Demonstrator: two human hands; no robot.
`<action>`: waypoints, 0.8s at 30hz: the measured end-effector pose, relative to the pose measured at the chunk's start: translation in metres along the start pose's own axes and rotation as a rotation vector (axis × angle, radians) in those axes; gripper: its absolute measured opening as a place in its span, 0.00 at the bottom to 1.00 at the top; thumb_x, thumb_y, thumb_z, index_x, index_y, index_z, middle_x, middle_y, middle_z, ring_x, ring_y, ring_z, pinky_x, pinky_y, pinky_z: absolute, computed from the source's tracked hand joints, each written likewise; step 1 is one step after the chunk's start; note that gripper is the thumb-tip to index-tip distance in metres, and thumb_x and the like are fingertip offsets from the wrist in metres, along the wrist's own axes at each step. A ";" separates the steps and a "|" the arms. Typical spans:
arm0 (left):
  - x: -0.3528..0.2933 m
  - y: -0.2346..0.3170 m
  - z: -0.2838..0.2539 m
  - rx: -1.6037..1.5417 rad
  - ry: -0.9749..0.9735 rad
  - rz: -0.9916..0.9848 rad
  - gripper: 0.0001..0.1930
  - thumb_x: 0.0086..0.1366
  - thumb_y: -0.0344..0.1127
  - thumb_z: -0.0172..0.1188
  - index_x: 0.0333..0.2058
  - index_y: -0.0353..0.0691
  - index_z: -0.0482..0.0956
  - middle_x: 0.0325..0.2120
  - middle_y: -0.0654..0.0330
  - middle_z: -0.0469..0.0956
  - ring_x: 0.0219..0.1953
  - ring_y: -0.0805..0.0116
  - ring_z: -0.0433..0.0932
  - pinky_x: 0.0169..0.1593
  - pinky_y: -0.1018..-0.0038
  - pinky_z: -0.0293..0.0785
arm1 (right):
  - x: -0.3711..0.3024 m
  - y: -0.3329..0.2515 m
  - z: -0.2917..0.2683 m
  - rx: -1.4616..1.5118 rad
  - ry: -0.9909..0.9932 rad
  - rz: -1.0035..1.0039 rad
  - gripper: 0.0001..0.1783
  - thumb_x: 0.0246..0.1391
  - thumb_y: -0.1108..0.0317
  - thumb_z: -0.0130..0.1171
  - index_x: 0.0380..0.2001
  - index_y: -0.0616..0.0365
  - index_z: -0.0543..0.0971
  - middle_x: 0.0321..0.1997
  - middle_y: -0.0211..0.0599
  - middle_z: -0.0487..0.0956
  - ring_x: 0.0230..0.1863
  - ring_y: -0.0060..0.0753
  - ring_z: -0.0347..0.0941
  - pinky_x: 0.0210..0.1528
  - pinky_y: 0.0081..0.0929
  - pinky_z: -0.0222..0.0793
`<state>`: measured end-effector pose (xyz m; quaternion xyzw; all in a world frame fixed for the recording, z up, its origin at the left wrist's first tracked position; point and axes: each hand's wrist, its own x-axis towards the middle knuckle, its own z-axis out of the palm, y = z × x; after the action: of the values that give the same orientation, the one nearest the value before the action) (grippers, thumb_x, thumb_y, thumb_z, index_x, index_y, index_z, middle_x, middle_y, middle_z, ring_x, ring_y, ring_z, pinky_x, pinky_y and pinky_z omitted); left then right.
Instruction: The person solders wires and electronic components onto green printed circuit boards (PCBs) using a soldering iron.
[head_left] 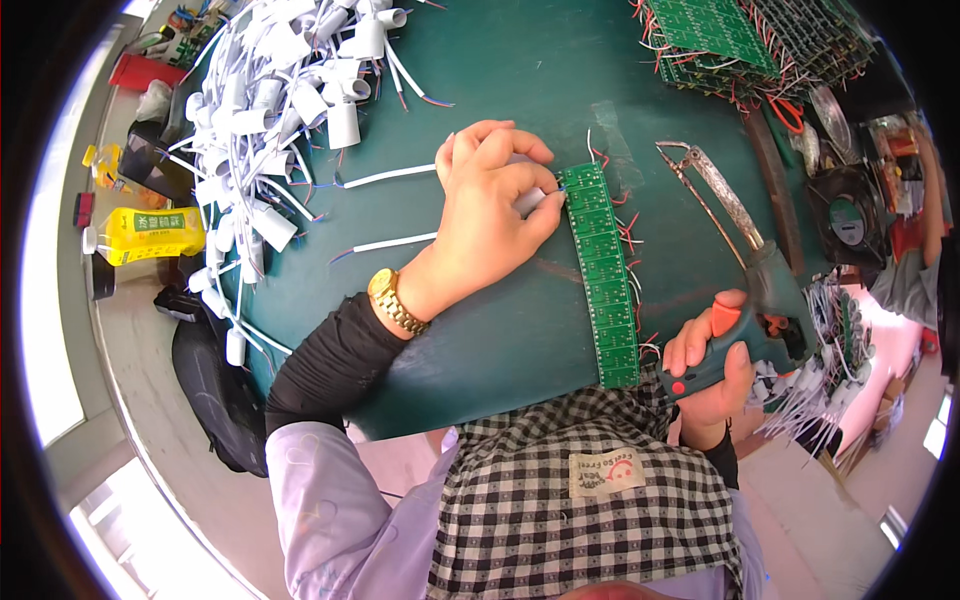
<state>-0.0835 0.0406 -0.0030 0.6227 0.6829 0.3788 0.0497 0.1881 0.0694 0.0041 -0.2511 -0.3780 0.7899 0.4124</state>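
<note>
My left hand (490, 205) is closed around a white plastic lamp socket (531, 203), partly hidden by the fingers. Its wire end meets the left edge of a long green circuit board strip (602, 275), near the upper end. Two white cables (395, 243) stick out to the left from beneath this hand, with thin coloured wire ends. Wrapped round the handle of a grey-green soldering gun (765, 300) is my right hand (712, 365), beside its orange trigger. The gun's metal arm and thin tip point up and left, apart from the board. Short red and white wires line the board's right edge.
A heap of white sockets with cables (290, 110) covers the table's far left. Stacked green circuit boards (710, 45) lie at the far right, near orange-handled scissors (787, 115). A yellow bottle (150, 235) stands left of the green table (470, 370). More cabled parts (835, 340) hang at right.
</note>
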 end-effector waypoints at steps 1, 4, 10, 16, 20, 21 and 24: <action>0.000 0.000 0.000 -0.001 0.001 -0.003 0.04 0.44 0.28 0.64 0.20 0.43 0.77 0.38 0.66 0.73 0.52 0.53 0.64 0.54 0.49 0.53 | 0.000 0.001 -0.001 -0.002 0.000 0.003 0.29 0.58 0.53 0.50 0.54 0.63 0.60 0.22 0.36 0.69 0.21 0.29 0.68 0.25 0.28 0.69; 0.000 0.003 -0.002 0.057 -0.070 0.002 0.06 0.44 0.28 0.65 0.23 0.44 0.78 0.39 0.67 0.73 0.54 0.54 0.65 0.57 0.53 0.53 | 0.000 0.004 -0.002 -0.039 -0.030 0.007 0.29 0.58 0.54 0.50 0.54 0.65 0.59 0.22 0.37 0.70 0.21 0.30 0.69 0.25 0.28 0.69; 0.002 0.008 0.000 0.256 -0.095 0.065 0.06 0.44 0.28 0.65 0.22 0.44 0.77 0.39 0.70 0.75 0.54 0.53 0.65 0.57 0.46 0.51 | -0.005 0.001 -0.001 -0.082 -0.063 0.102 0.30 0.56 0.56 0.54 0.54 0.63 0.60 0.25 0.39 0.71 0.23 0.31 0.70 0.28 0.28 0.70; 0.004 0.003 0.000 0.119 -0.121 -0.013 0.04 0.46 0.30 0.62 0.20 0.41 0.76 0.40 0.67 0.75 0.54 0.50 0.65 0.54 0.37 0.50 | -0.010 -0.003 -0.003 -0.337 -0.170 0.094 0.27 0.54 0.66 0.54 0.55 0.63 0.62 0.26 0.38 0.71 0.26 0.29 0.69 0.30 0.27 0.70; 0.005 0.004 -0.001 0.138 -0.144 -0.028 0.04 0.47 0.30 0.62 0.21 0.41 0.74 0.41 0.67 0.75 0.55 0.49 0.64 0.55 0.36 0.49 | -0.007 -0.006 0.001 -0.498 -0.262 0.090 0.24 0.55 0.64 0.53 0.52 0.64 0.63 0.26 0.38 0.71 0.24 0.28 0.69 0.27 0.25 0.69; 0.005 0.005 -0.001 0.145 -0.152 -0.029 0.04 0.47 0.29 0.61 0.21 0.41 0.74 0.42 0.67 0.75 0.56 0.48 0.64 0.55 0.36 0.49 | -0.008 -0.007 0.002 -0.498 -0.261 0.091 0.24 0.55 0.64 0.53 0.52 0.64 0.63 0.26 0.38 0.71 0.24 0.28 0.69 0.27 0.25 0.69; 0.006 0.006 -0.003 0.151 -0.182 -0.061 0.04 0.46 0.28 0.61 0.21 0.42 0.73 0.45 0.67 0.75 0.59 0.50 0.62 0.59 0.42 0.46 | -0.010 -0.008 0.005 -0.474 -0.225 0.194 0.22 0.52 0.74 0.52 0.52 0.64 0.65 0.28 0.34 0.72 0.26 0.24 0.69 0.31 0.25 0.69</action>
<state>-0.0811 0.0445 0.0049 0.6354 0.7208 0.2663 0.0759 0.1939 0.0621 0.0142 -0.2864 -0.5697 0.7382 0.2200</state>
